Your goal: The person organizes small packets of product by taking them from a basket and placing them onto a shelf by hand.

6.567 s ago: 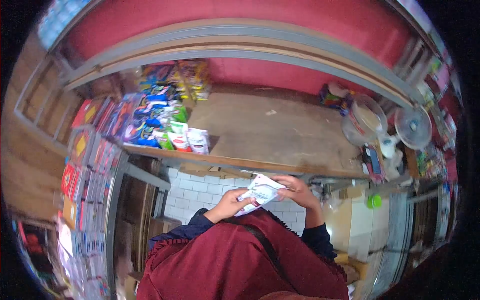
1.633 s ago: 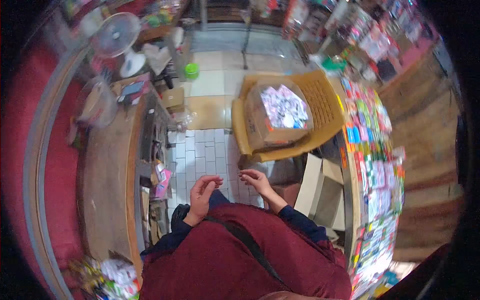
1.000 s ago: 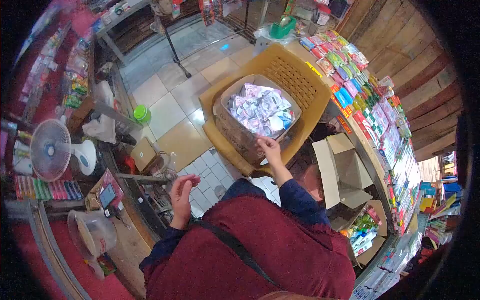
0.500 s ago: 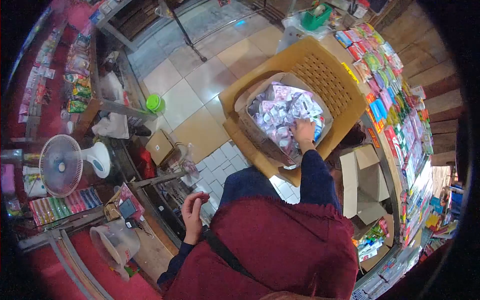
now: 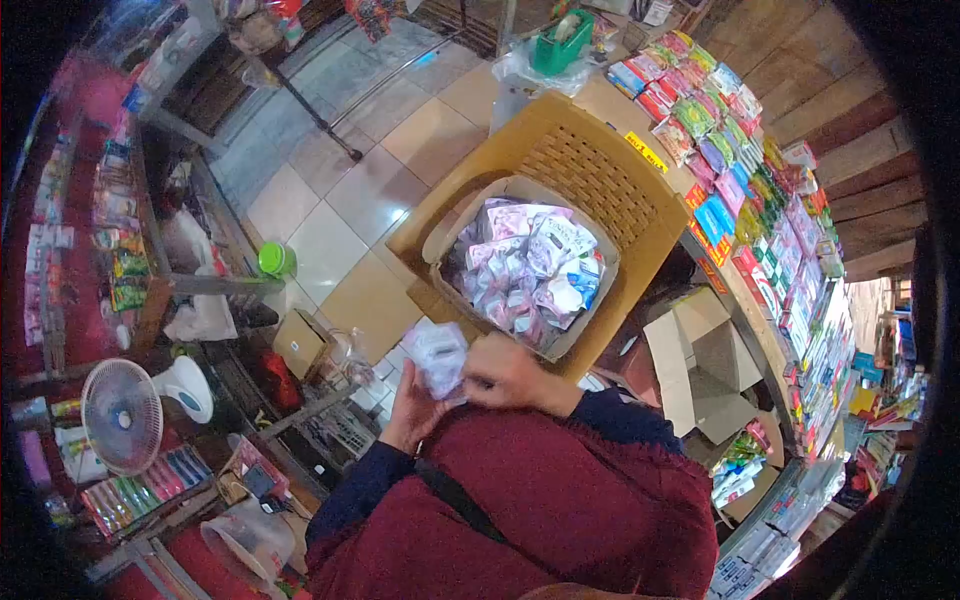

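Yellow plastic chair (image 5: 600, 170) carried the cardboard box (image 5: 455, 215) of sachets; close to the chest, left hand (image 5: 410, 410) and right hand (image 5: 510, 372) both gripped one pale sachet (image 5: 437, 355) — fingers curled round it.

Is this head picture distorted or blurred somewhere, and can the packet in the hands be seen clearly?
Head view: strong fisheye bending, with black corners and curved shelves at the edges. The middle is fairly sharp: the box of packets on the chair reads well. The packet held by the left hand and right hand is pale and slightly soft, its print unreadable.
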